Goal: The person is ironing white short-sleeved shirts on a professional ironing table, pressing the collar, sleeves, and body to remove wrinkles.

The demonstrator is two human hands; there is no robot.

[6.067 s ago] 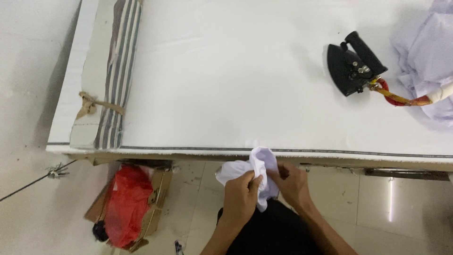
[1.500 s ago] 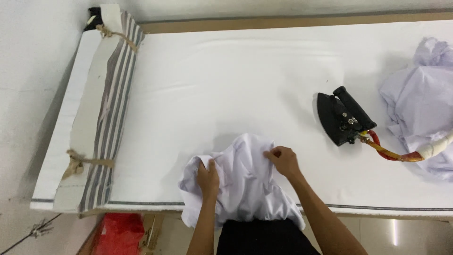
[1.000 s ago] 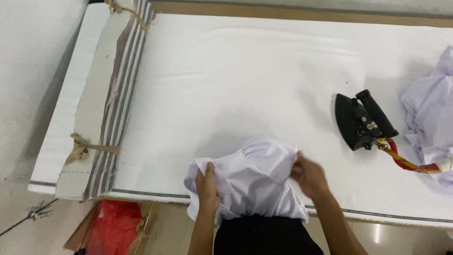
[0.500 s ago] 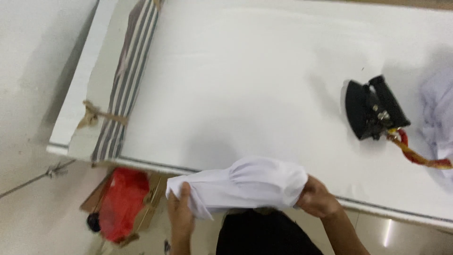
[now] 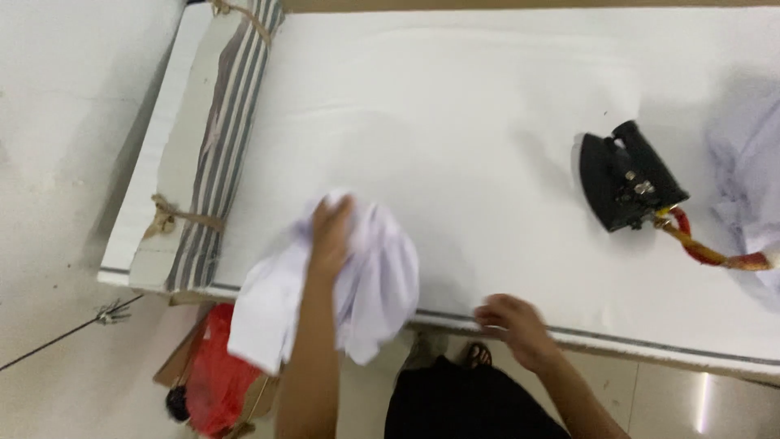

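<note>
The left hand (image 5: 331, 236) grips a crumpled white cloth garment (image 5: 357, 284), fingers bunched into the fabric near its top; the cloth hangs under and around those fingers, over the near edge of the white padded ironing table (image 5: 455, 122). The right hand (image 5: 510, 319) sits at the table edge, just right of the garment and apart from it, blurred, its fingers loosely curled and holding nothing. Well beyond its fingertips rests 1 black iron (image 5: 627, 177) with a red-and-yellow braided cord (image 5: 705, 250).

Two bare forearms without sleeves, left hand (image 5: 331, 236) and right hand (image 5: 510, 319) both bare, no rings, watch or gloves seen, plain black garment (image 5: 463, 406) on the lower body, dark open sandal (image 5: 479, 354) on one foot
</note>
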